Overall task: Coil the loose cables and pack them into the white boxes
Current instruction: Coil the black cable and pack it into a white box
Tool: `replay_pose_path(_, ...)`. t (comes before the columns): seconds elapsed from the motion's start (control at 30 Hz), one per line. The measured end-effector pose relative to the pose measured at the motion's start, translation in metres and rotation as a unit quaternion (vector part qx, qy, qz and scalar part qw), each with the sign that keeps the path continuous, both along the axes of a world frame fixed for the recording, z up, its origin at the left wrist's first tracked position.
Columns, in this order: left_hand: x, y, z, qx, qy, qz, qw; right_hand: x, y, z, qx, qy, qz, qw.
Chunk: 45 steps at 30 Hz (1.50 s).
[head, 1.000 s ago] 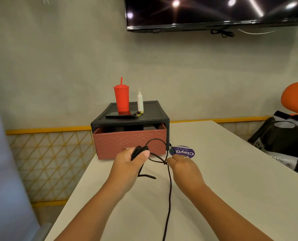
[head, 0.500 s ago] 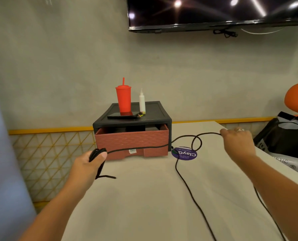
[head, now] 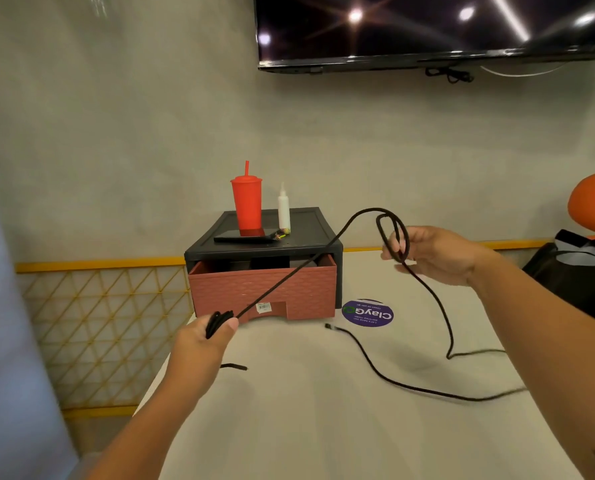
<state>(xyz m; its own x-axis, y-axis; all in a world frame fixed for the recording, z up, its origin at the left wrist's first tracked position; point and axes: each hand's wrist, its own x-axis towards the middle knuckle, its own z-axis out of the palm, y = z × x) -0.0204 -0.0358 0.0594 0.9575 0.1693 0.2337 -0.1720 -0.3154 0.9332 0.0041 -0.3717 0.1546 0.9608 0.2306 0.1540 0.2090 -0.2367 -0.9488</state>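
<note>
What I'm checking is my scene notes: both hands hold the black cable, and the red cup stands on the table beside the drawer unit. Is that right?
Not quite. In the head view the red cup stands on top of the drawer unit, not on the table beside it. The rest holds: the left hand and the right hand both hold the black cable.
</note>
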Motion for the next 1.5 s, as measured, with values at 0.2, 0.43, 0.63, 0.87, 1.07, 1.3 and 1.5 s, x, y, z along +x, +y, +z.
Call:
replay_pose_path(0.2,0.001,-0.002,0.004,-0.028,-0.001,0.003,1.000,0.001,-0.002,-0.014,0.132,-0.005,-0.017,0.991)
replay_pose_path(0.43,0.002,0.003,-0.002,-0.071,0.013,0.025,0.997,0.009,-0.016,-0.035,0.196,-0.037,-0.156,0.967)
replay_pose_path(0.63,0.005,0.007,-0.001,-0.090,-0.001,0.049,0.995,0.012,-0.030,-0.053,0.210,-0.017,-0.252,0.945)
replay_pose_path(0.87,0.003,0.006,0.000,-0.105,-0.018,0.047,0.993,0.015,-0.030,-0.076,0.352,0.132,-0.314,0.872)
replay_pose_path(1.07,-0.002,-0.002,-0.004,-0.086,-0.012,0.025,0.996,0.018,0.000,-0.089,0.128,0.085,-0.309,0.939)
replay_pose_path(1.3,-0.001,0.000,-0.002,-0.091,-0.012,0.028,0.995,0.026,0.014,-0.096,-0.275,-0.076,-0.327,0.901)
replay_pose_path(1.5,0.003,0.005,-0.011,-0.078,-0.003,0.037,0.996,0.014,0.026,-0.067,0.029,-0.059,-0.283,0.957)
